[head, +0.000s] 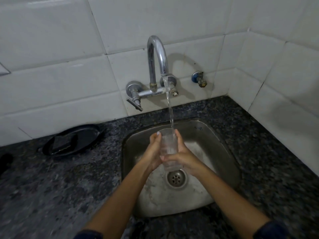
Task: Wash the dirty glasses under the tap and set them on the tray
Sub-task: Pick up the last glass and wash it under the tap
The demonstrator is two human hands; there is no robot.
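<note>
A clear tall glass point(167, 147) is held upright over the steel sink point(215, 145), mouth up. Water runs from the chrome tap point(158, 56) straight into the glass. My left hand point(153, 152) wraps its left side, thumb near the rim. My right hand point(183, 156) grips the right side and lower part. A dark round tray point(57, 149) lies on the counter to the left of the sink, with a dark flat rectangular object on it. No other glass shows in view.
The sink drain point(176, 178) sits right below the glass. Dark speckled granite counter point(51, 187) surrounds the sink. White tiled walls meet in a corner at the right. A small valve point(199, 79) sticks out of the wall right of the tap. A black object point(5, 161) lies at the far left edge.
</note>
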